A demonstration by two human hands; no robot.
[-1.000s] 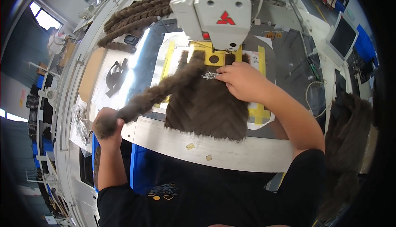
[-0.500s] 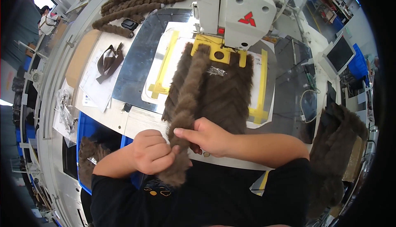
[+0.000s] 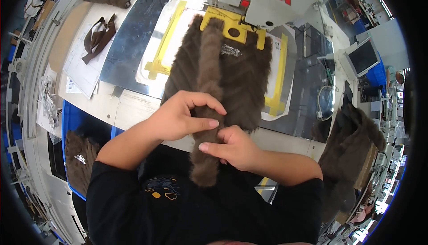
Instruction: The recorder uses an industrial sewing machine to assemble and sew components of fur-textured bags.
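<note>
Brown fur strip [image 3: 206, 107]: lay along the fur panel [image 3: 240, 80] on the counter [image 3: 133, 104], near end overhanging. Left hand [image 3: 180, 118] and right hand [image 3: 234, 147] fingers were pinched closed on it. Judged soft, light, limp; best held mid-length.

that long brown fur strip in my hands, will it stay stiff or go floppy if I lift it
Probably floppy: the fur strip follows the fur panel and droops over the table edge below the left hand and right hand. Likely light, since a pinch holds it. Its pile should resist sliding.
</note>
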